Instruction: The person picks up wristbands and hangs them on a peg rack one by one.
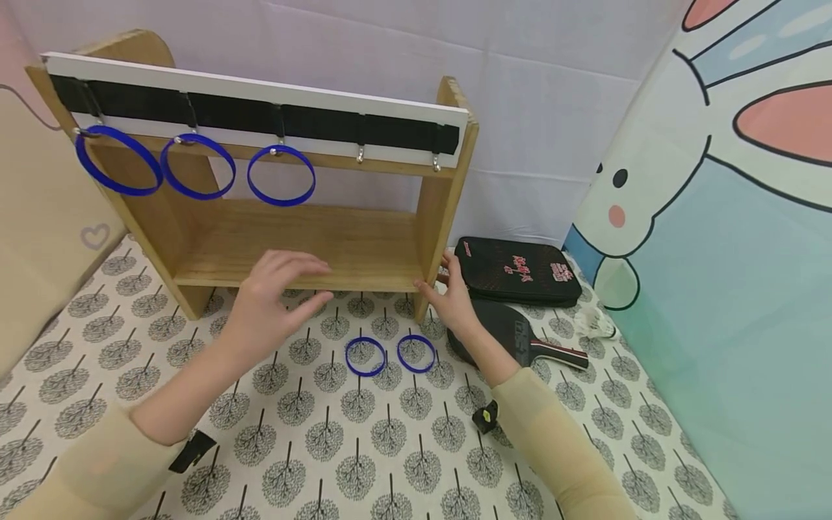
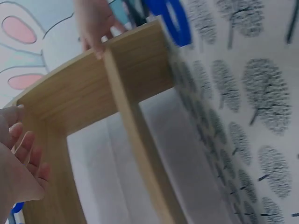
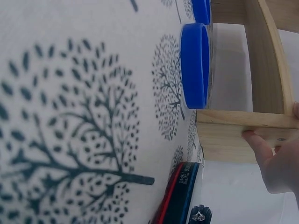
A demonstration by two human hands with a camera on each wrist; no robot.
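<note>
A wooden rack (image 1: pixel 312 235) stands on the cloth, with a row of metal hooks along its white and black top strip. Blue rings (image 1: pixel 282 203) hang from the three left hooks; the two right hooks (image 1: pixel 360 154) are bare. My left hand (image 1: pixel 269 296) hovers before the shelf board, holding nothing, thumb and fingers apart. At the rack's lower right, my right hand (image 1: pixel 451 300) grips the upright side panel (image 3: pixel 224 133), thumb at its front edge and fingers on the outer side. Two more blue rings (image 1: pixel 347 359) lie on the cloth between the hands, nearer the right one.
Right of the rack lie a black zipped case (image 1: pixel 520 271), a dark paddle (image 1: pixel 500 328) partly behind my right wrist, and a white shuttlecock (image 1: pixel 593 323). A tree-patterned cloth (image 1: pixel 325 469) covers the table. Behind are a pale curtain (image 1: pixel 539 144) and a rabbit-print panel (image 1: pixel 728 289).
</note>
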